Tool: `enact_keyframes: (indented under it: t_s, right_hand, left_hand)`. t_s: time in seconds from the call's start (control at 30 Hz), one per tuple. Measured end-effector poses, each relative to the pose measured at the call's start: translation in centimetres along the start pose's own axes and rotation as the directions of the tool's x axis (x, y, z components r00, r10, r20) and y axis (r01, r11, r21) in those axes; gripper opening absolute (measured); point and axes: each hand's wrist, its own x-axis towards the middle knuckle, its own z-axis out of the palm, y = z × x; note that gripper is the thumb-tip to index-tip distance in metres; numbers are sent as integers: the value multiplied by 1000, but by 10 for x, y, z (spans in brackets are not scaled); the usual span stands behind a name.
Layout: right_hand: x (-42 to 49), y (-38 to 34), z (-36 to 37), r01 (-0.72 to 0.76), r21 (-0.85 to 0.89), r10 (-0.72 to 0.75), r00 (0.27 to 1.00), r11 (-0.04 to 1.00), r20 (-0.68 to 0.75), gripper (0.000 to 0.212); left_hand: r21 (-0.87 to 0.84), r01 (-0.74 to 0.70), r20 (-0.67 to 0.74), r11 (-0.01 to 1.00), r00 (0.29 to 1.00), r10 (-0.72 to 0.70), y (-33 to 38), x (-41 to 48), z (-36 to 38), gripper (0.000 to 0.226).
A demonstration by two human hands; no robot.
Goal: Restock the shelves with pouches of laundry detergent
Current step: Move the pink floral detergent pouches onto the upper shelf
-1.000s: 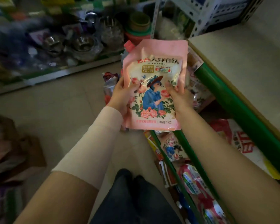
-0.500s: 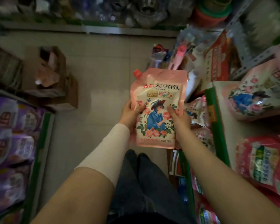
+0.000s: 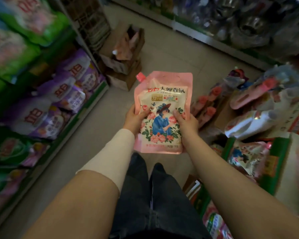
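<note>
- On the left a shelf (image 3: 86, 109) with a green front rail carries purple bags (image 3: 71, 90) (at least four; blur hides the exact count), with green bags (image 3: 33, 23) on the level above.
- A pale tiled floor (image 3: 171, 54) forms the aisle, and an open cardboard box (image 3: 124, 66) stands on it near the left shelf's far end.
- One pink pouch (image 3: 164, 107) of detergent, spout cap at its top left, is held upright above the floor in mid-aisle.
- The two hands grip it: the left hand (image 3: 134, 118), with a cream sleeve (image 3: 114, 152) on its forearm, and the right hand (image 3: 186, 122) each curl round a side edge, thumbs on the printed front.
- Below are two legs in dark trousers (image 3: 154, 195).
- On the right, a green-edged shelf (image 3: 273, 166) holds a lying pouch (image 3: 245, 157) with the same picture.
- Metal bowls (image 3: 248, 23) fill the far shelf (count unclear).
</note>
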Motion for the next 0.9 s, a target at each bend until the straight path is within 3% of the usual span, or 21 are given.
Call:
enact_keyframes:
  t_s: [0.33,0.43,0.6,0.73,0.9]
  right_hand:
    - [-10,-65,124,137,-105,-112,970,985,216,28]
    - [-19,-81,163,193,-117,-156,950,974,271,32]
    - [-41,-104,226,280,-106,-225,904,954,363,36]
    - [-54,-118,268,305,-110,-230,871,946,435,21]
    - [-57,-122,302,315,-91,-239,851,945,467,24]
  left_hand:
    - [-73,-286,-206,955,942,266,68,10,-100,47]
    - [-54,-353,-281,934,903,325,84,12,-135,39]
    - [-103,-440,-396,892,841,369,109,4,-189,44]
    - [-142,-489,-450,861,806,383,124,1,-224,43]
    - [-158,-492,-472,856,799,372,135,8,-252,51]
